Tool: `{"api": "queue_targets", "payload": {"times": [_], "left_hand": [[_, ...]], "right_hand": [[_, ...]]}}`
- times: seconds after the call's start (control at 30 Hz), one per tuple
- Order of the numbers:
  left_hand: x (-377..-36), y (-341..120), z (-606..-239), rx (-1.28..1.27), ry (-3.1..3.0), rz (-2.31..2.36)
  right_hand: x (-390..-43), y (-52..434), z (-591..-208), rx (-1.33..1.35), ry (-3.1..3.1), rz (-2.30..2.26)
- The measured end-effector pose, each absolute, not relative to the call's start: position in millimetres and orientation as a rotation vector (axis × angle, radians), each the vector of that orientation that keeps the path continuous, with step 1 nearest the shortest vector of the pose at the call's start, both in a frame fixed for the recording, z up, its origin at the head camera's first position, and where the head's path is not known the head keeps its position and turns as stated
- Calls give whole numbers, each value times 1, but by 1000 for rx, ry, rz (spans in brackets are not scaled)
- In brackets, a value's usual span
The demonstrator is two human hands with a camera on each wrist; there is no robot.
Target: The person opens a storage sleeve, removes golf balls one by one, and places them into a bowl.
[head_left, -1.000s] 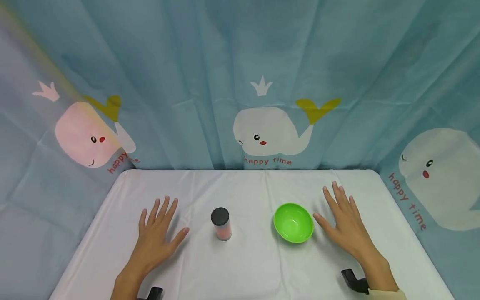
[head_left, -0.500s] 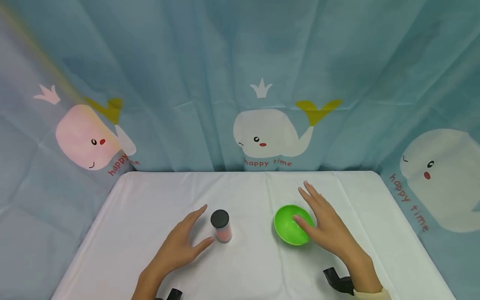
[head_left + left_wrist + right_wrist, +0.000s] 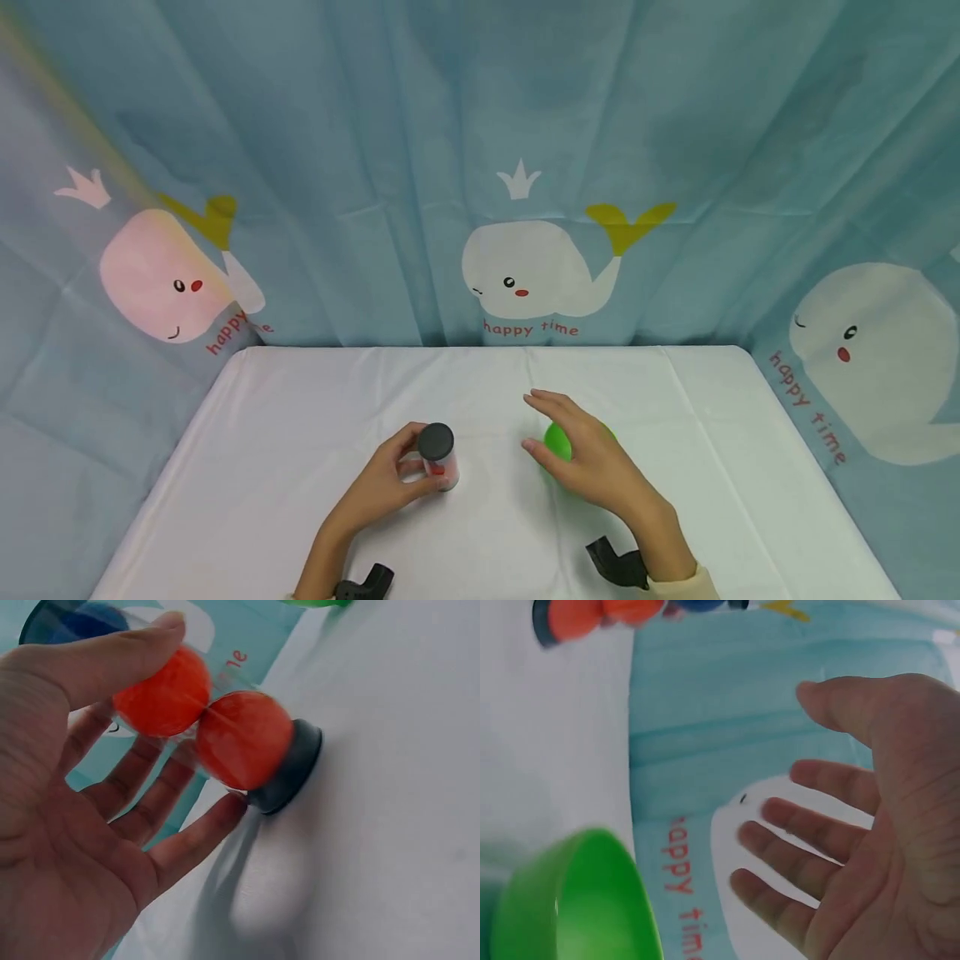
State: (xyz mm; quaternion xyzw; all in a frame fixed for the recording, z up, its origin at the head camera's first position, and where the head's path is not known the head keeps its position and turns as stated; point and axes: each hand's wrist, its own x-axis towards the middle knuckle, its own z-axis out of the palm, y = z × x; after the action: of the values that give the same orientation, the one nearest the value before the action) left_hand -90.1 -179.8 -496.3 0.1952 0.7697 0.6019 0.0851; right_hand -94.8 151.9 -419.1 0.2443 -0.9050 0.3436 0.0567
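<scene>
Orange balls fill the clear black-capped tube (image 3: 438,457) standing mid-table; my left hand (image 3: 386,483) grasps it, my right hand (image 3: 592,462) hovers released over the green plastic bowl (image 3: 558,442). I fear a loose pinch tips it.

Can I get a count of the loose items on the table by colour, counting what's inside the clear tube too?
Orange: 2, the orange balls inside the clear tube that the left hand grips
Black: 1, the tube's black cap
Green: 1, the green bowl under the right hand
Total: 4, or 5 with the clear tube itself
</scene>
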Motion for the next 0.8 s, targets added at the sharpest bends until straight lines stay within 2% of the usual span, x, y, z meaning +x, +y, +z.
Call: {"api": "queue_targets", "payload": {"times": [0.8], "left_hand": [[-93, -173, -498, 576, 2330, 1776]], "right_hand": [[-87, 103, -421, 844, -2676, 1391]]}}
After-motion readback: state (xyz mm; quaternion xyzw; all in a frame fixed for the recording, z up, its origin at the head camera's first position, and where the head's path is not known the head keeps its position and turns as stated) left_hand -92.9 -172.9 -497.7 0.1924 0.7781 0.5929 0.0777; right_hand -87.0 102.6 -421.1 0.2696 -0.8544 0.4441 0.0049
